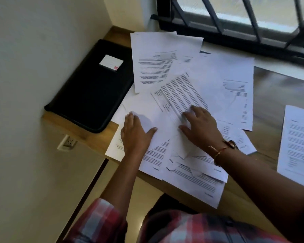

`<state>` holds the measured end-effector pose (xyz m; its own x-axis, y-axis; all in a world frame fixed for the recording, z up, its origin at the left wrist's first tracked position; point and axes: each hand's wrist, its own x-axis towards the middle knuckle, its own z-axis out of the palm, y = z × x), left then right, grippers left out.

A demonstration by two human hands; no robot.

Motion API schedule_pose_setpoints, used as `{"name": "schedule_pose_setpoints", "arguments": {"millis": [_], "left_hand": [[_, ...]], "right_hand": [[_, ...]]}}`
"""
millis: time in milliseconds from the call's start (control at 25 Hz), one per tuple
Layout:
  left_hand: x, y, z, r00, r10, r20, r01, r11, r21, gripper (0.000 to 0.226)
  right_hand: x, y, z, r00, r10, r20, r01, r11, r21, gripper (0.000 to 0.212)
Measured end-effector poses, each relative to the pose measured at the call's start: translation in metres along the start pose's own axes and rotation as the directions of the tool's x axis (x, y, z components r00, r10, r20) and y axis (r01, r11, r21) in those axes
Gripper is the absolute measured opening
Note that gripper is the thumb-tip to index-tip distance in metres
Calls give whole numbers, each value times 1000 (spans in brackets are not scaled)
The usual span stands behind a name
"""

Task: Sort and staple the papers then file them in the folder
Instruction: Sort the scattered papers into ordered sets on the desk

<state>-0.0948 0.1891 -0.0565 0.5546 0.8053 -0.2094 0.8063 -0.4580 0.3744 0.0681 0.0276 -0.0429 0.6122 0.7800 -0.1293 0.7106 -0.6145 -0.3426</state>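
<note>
Several printed white papers (191, 81) lie scattered and overlapping across the wooden desk (274, 95). My left hand (134, 132) rests flat on a blank sheet near the desk's left front edge, its fingertips under a curled corner of paper. A little to the right, my right hand (200, 125) presses spread fingers on a tilted printed sheet in the middle of the pile. A black zip folder (93, 88) with a white label lies shut at the desk's far left, against the wall. No stapler is in view.
A separate printed sheet (298, 142) lies at the right edge of the desk. A barred window (244, 20) runs along the back. The wall (25, 67) with a power socket (68, 142) stands left of the desk.
</note>
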Motion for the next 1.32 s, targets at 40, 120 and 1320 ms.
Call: {"name": "schedule_pose_setpoints", "arguments": {"millis": [40,120,1320], "left_hand": [[-1,-3,3,999,24,-23,-24,1000,5,96],[-4,-7,6,994,73,-84,-72,997,6,91],[-58,-11,-4,999,-36,-36,35,999,-41,88]], "right_hand": [[-1,0,4,1000,9,-20,-9,1000,6,54],[-4,0,10,999,30,-44,-29,999,25,56],[-37,29,11,998,55,12,-56,998,25,68]]}}
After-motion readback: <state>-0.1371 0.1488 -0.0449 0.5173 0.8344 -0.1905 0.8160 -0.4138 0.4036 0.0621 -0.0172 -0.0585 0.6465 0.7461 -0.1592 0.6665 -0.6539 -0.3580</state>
